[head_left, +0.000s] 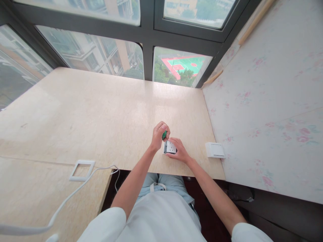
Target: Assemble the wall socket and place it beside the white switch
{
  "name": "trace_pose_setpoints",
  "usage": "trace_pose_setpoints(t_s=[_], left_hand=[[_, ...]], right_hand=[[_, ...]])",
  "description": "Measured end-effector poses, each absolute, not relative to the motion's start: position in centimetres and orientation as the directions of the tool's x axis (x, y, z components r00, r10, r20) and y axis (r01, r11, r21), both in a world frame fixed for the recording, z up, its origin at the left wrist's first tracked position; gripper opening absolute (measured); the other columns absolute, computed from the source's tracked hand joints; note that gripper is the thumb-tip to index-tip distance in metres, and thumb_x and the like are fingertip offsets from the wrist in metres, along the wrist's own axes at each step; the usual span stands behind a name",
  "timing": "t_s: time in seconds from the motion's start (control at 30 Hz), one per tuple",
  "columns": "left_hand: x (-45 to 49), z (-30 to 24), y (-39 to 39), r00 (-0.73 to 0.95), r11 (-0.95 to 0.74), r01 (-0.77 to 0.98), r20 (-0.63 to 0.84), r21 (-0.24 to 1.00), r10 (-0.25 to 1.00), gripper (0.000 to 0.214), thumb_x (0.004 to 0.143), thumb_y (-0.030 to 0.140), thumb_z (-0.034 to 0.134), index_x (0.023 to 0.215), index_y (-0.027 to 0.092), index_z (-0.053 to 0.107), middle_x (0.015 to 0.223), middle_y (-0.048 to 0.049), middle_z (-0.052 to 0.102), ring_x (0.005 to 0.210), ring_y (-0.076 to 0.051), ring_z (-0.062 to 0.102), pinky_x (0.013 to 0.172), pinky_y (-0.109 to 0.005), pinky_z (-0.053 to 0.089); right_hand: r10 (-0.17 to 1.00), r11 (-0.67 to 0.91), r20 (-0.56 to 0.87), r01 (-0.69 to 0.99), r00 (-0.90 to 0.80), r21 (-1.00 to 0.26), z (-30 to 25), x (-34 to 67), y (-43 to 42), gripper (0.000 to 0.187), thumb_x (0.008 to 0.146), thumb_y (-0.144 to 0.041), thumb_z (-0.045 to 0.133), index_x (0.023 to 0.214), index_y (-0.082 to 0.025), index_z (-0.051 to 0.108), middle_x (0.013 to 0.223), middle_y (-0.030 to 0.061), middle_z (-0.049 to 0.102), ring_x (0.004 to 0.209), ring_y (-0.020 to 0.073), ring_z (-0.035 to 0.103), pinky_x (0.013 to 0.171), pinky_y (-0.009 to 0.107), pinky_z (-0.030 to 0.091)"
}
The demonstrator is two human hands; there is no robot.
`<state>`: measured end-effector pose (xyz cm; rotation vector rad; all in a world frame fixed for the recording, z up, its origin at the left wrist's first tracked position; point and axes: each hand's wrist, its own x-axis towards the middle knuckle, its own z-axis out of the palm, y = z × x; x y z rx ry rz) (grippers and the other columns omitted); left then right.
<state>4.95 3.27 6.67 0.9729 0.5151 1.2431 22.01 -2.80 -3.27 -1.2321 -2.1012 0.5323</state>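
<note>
My left hand (158,134) is closed round a green-handled tool (164,135), held upright over a white wall socket (170,147). My right hand (178,150) grips the socket from the right side and holds it against the beige tabletop (106,114) near the front edge. The tool's tip is hidden between my hands. Both hands touch each other above the socket.
A white wall switch (215,150) lies to the right, by the floral wall (267,111). A white square frame (82,170) and a white cable (75,191) lie on the lower left surface. Windows (101,57) stand behind the table.
</note>
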Motion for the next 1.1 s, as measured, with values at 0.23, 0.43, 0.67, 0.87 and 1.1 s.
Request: trace_pose_setpoints(t_s=[0.23,0.43,0.67,0.87,1.1], left_hand=[[5.2,7.8,2.7,0.287,-0.066,-0.403,0.195,0.913,0.938,0.034,0.090,0.046,0.058,0.072,0.018,0.050,0.058,0.0045,0.050,0.048,-0.007,0.044,0.048,-0.020,0.035],[5.2,8.9,1.5,0.258,-0.178,-0.232,0.237,0.956,0.937,0.027,0.084,0.044,0.068,0.078,0.018,0.066,0.084,-0.0035,0.060,0.076,-0.013,0.056,0.065,-0.025,0.045],[5.3,9.3,0.0,0.201,-0.091,-0.362,0.174,0.928,0.964,0.029,0.089,0.046,0.061,0.095,0.017,0.065,0.080,-0.0042,0.067,0.076,-0.015,0.065,0.071,-0.027,0.050],[6.0,8.9,0.3,0.101,-0.150,-0.426,0.212,0.892,0.972,0.035,0.092,0.045,0.052,0.071,0.017,0.058,0.064,-0.0002,0.057,0.057,-0.010,0.053,0.055,-0.023,0.042],[5.9,9.0,1.9,0.575,0.086,-0.405,0.180,0.910,0.798,0.036,0.081,0.035,0.053,0.050,0.017,0.049,0.039,0.0024,0.042,0.036,-0.008,0.035,0.040,-0.022,0.025]], right_hand=[[0.866,0.500,0.338,0.609,-0.368,-0.616,-3.6,22.1,-2.7,0.075,0.076,-0.048,0.075,0.140,-0.025,0.043,0.134,0.0149,0.054,0.125,0.0341,0.050,0.104,0.056,0.041],[0.869,0.495,0.335,0.621,-0.365,-0.608,-4.2,22.2,-2.6,0.070,0.075,-0.048,0.076,0.134,-0.024,0.047,0.132,0.0149,0.056,0.123,0.0347,0.051,0.102,0.056,0.042],[0.858,0.513,0.369,0.613,-0.358,-0.601,-4.3,22.1,-2.5,0.076,0.074,-0.049,0.075,0.139,-0.025,0.044,0.133,0.0151,0.055,0.124,0.0353,0.050,0.103,0.057,0.041],[0.858,0.514,0.368,0.600,-0.358,-0.613,-3.6,22.0,-2.5,0.075,0.075,-0.051,0.074,0.139,-0.024,0.046,0.132,0.0154,0.056,0.123,0.0346,0.052,0.103,0.056,0.042],[0.872,0.490,0.330,0.624,-0.362,-0.609,-3.7,22.0,-2.4,0.057,0.075,-0.053,0.073,0.122,-0.024,0.058,0.121,0.0126,0.062,0.113,0.0337,0.056,0.095,0.052,0.047]])
